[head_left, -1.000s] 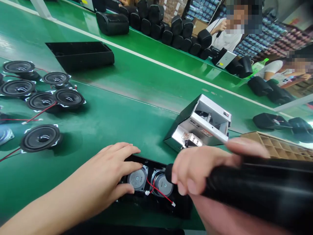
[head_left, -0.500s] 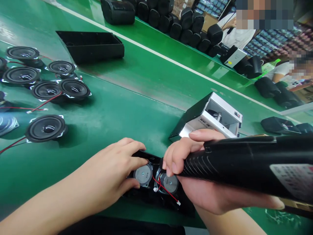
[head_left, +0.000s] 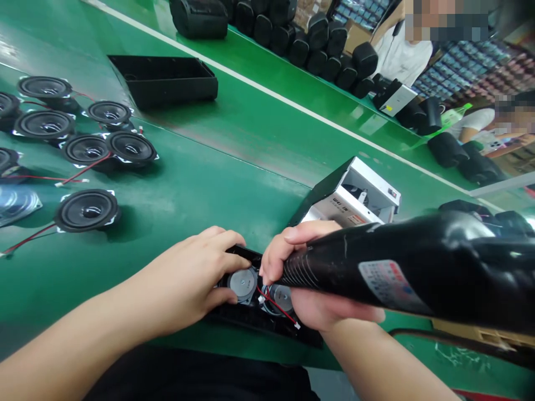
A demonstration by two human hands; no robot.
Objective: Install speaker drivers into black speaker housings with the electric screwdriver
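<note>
My left hand [head_left: 204, 275] rests on a black speaker panel [head_left: 288, 329], its thumb and fingers closed around a round speaker driver [head_left: 242, 284] with the grey magnet facing up. A second speaker driver [head_left: 283, 299] sits beside it in the panel, with red and black wires and white plugs lying over it. My right hand [head_left: 305, 273] is wrapped round a thick black electric screwdriver [head_left: 334, 259], held slanted over the panel's right part. The hand hides the screwdriver's tip.
Several loose speaker drivers [head_left: 87, 210] lie on the green table at left. Behind them is an open black casing [head_left: 171, 83]. A silver and black machine [head_left: 346, 192] stands just beyond my right hand. Black speaker housings line the far side, where two people work.
The screwdriver and my right hand have moved a little left, and more of the screwdriver's rear end shows. My left hand keeps its hold on the driver. The view has shifted slightly.
</note>
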